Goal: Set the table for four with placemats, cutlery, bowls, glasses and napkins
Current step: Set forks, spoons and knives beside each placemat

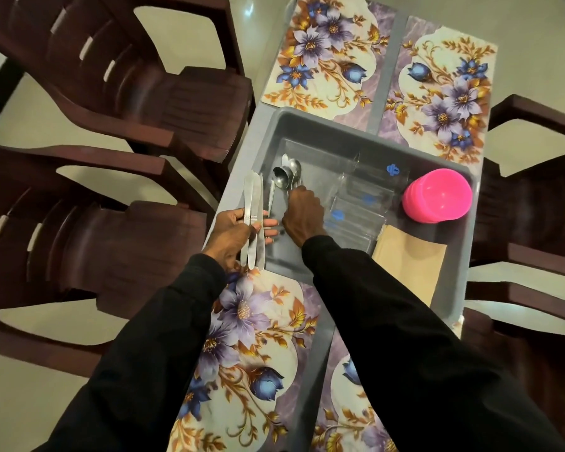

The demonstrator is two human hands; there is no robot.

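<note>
Left hand (pixel 235 231), at the near-left rim of the grey tray (pixel 307 120), pinches a bundle of knives (pixel 253 200) between thumb and fingers. Right hand (pixel 302 215), inside the tray, has its fingers clamped on the handles of several spoons (pixel 287 176). Further right in the tray lie clear glasses (pixel 359 203), stacked pink bowls (pixel 437 197) and beige napkins (pixel 408 256); floral placemats (pixel 323 53) lie on the far and near sides of it.

tray (pixel 310 120) mid-table | in it: spoons (pixel 287 176) left, bowls (pixel 437 195) right

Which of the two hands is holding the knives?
The left hand holds the knives at the edge of the grey tray; the right hand grips spoons inside it.
</note>
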